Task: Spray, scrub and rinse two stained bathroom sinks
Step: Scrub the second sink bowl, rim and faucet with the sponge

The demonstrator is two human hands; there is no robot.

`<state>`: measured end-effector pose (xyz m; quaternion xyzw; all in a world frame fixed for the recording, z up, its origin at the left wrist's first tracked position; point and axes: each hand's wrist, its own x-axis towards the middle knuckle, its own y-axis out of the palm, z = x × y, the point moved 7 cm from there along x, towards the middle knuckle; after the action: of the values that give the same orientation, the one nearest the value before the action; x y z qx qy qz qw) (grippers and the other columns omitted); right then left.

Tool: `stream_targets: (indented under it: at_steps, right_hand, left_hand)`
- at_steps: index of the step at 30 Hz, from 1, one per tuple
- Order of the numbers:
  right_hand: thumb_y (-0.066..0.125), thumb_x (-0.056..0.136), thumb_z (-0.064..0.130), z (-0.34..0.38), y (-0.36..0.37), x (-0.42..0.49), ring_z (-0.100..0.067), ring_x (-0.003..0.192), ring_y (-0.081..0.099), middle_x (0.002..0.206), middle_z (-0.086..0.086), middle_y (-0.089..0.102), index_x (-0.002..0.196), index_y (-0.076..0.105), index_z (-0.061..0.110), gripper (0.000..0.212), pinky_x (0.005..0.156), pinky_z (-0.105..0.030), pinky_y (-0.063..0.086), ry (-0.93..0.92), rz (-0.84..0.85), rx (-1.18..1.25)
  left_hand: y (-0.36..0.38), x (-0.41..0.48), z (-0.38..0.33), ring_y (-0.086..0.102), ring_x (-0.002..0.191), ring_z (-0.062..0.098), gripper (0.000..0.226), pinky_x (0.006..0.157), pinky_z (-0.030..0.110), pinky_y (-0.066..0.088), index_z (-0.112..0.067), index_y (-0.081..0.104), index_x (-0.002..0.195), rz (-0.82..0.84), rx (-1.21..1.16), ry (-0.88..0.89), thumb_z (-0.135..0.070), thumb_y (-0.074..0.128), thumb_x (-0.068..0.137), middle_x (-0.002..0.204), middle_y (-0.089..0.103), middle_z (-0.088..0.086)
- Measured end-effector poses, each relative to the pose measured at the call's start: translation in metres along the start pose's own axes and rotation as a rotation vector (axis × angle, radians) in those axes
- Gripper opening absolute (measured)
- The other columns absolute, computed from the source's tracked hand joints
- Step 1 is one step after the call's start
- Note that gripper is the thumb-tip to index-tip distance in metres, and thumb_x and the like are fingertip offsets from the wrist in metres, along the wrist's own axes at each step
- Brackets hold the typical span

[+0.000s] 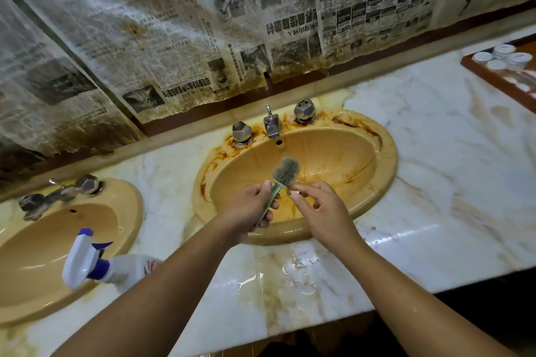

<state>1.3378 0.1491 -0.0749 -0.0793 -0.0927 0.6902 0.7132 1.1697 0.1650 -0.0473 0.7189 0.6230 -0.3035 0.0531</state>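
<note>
Squarely ahead of us lay the stained sink (388,159). Over its near rim our left hand (249,209) clamped the brush (286,171), bristles pointing away into the basin. Our right hand (322,211) touched its neck, and we could not tell whether it pinched.

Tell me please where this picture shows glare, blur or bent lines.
Head view: glare streaks lie on the wet marble counter near its front edge; the spray bottle at the left is blurred; the wide lens bends the counter's edge and the newspaper sheets.
</note>
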Motion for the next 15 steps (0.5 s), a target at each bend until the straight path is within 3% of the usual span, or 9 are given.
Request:
stream_targets:
  at_steps: [4,7,9,11,15]
  right_hand:
    - [0.061,0.101,0.036,-0.019,0.000,-0.001,-0.011,0.119,0.040,0.120,0.012,0.052,0.122,0.073,0.030,0.025,0.100,-0.029,0.037,0.031,-0.024,-0.218]
    - [0.052,0.101,0.041,-0.034,0.006,-0.007,-0.020,0.119,0.044,0.125,0.006,0.057,0.124,0.073,0.028,0.034,0.103,-0.039,0.039,-0.003,-0.042,-0.407]
    - [0.045,0.099,0.044,-0.047,0.013,-0.013,-0.025,0.123,0.048,0.129,0.001,0.059,0.127,0.071,0.026,0.042,0.110,-0.043,0.036,-0.011,-0.019,-0.561]
    - [0.040,0.102,0.044,-0.055,0.022,-0.020,-0.028,0.127,0.050,0.128,-0.001,0.062,0.126,0.071,0.024,0.044,0.119,-0.046,0.027,-0.065,-0.025,-0.730]
    - [0.037,0.105,0.042,-0.058,0.035,-0.027,-0.030,0.140,0.043,0.137,-0.002,0.059,0.131,0.068,0.020,0.046,0.126,-0.056,0.011,-0.025,-0.139,-0.894]
  left_hand:
    - [-0.014,0.032,0.000,0.049,0.052,0.011,0.042,0.049,0.026,0.037,-0.016,0.064,0.082,0.012,0.436,0.082,-0.044,0.046,0.108,0.060,0.060,-0.007]
    - [-0.021,0.067,0.005,0.059,0.076,0.019,0.040,0.067,0.038,0.047,-0.021,0.072,0.088,0.056,0.951,0.226,-0.050,0.050,0.104,0.080,0.066,-0.001]
    - [-0.022,0.089,0.017,0.060,0.082,0.020,0.041,0.074,0.041,0.051,-0.019,0.072,0.095,0.164,1.245,0.285,-0.052,0.050,0.104,0.086,0.066,0.001]
    - [-0.025,0.114,0.033,0.061,0.084,0.020,0.042,0.075,0.040,0.051,-0.017,0.072,0.099,0.287,1.375,0.283,-0.053,0.051,0.103,0.090,0.067,0.002]
    - [-0.013,0.162,0.044,0.063,0.084,0.020,0.041,0.075,0.039,0.052,-0.019,0.076,0.102,0.433,1.345,0.360,-0.052,0.053,0.102,0.093,0.072,0.002]
